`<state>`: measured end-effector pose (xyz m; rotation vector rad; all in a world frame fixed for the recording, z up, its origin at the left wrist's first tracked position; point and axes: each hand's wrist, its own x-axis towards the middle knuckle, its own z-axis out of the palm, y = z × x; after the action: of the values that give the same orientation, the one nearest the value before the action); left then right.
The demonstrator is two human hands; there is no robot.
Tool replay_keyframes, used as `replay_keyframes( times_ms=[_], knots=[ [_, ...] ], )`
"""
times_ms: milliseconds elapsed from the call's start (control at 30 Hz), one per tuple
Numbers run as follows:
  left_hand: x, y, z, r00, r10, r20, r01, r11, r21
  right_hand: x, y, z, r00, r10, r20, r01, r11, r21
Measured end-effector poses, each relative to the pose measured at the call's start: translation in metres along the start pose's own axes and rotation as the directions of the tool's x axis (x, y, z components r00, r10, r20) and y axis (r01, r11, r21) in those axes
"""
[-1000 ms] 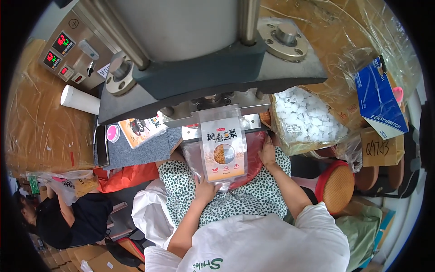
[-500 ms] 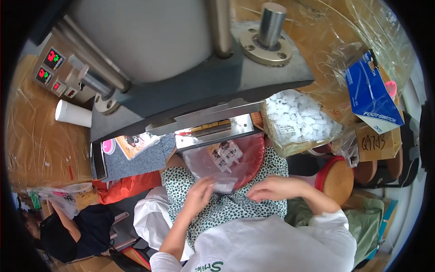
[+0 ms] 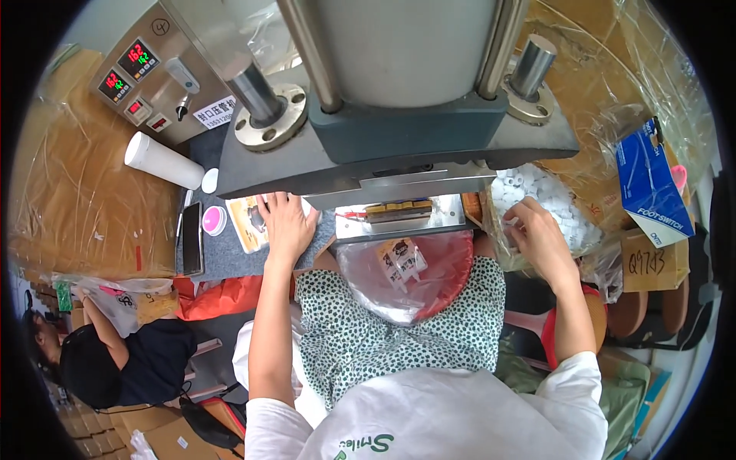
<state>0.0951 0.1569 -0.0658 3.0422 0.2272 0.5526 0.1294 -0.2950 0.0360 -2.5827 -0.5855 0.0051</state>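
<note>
The left hand (image 3: 288,224) lies open on a bag (image 3: 247,227); the right hand (image 3: 541,239) is half curled by white plastic bits (image 3: 566,207), can't tell if holding one

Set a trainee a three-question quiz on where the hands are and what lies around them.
1. True or false: the left hand rests on a printed packet.

2. Which is the right hand nearest to?
A) the white cylinder
B) the small white pieces
C) the blue box

3. Fill in the colour: the tub with a clear liner, at the person's lap, is ___.

Key: 1. True. 2. B. 3. Red.
</note>
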Motion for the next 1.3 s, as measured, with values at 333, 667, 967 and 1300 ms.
replay_keyframes(
  times_ms=[333, 667, 967, 1300],
  knots=[
    [-0.093, 0.025, -0.027, 0.999, 0.004, 0.036, -0.002, 0.999, -0.052, -0.004, 0.004, 0.002, 0.992, -0.026, -0.125, 0.007, 0.988, -0.152],
    [-0.116, 0.096, -0.106, 0.992, -0.116, -0.049, 0.08, 0.879, -0.47, -0.008, -0.085, 0.021, 0.976, -0.145, 0.16, -0.072, 0.479, 0.875],
    [-0.109, 0.125, -0.111, 0.997, 0.078, 0.015, -0.052, 0.782, -0.621, 0.005, -0.1, 0.04, 0.843, -0.511, -0.169, 0.532, 0.742, 0.407],
    [-0.06, 0.15, -0.059, 0.727, 0.05, 0.685, 0.684, -0.143, -0.715, -0.005, -0.072, 0.036, 0.988, -0.077, -0.137, 0.129, 0.892, 0.433]
  ],
)
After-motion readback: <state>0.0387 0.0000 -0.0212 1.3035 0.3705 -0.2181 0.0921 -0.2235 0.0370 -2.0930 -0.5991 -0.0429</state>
